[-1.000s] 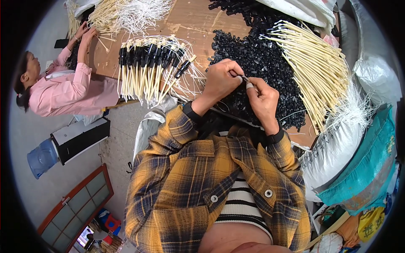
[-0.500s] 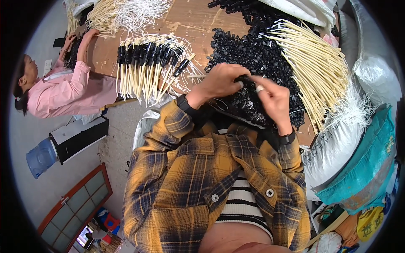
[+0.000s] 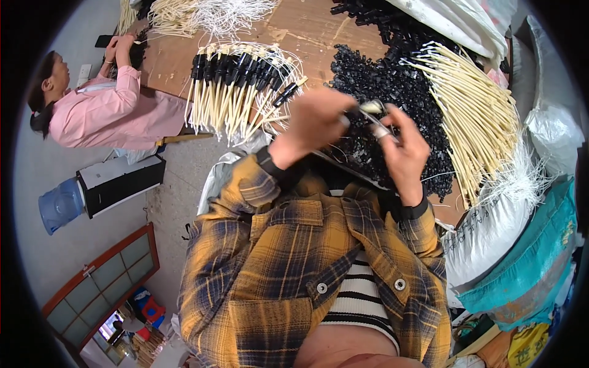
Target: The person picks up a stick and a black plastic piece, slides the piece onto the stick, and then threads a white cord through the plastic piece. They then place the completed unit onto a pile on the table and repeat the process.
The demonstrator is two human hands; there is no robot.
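Left hand point(image 3: 311, 124) grip: blurred, cannot tell | Right hand point(image 3: 405, 147) grip: pinching thin strand point(image 3: 373, 119) | Method: steady both above black parts point(image 3: 405, 92)

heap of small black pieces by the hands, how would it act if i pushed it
The heap would probably spread rather than slide as one block, since its pieces look loose and separate. Single pieces are likely light, being so small, and seem unlikely to roll far, as many look angular.
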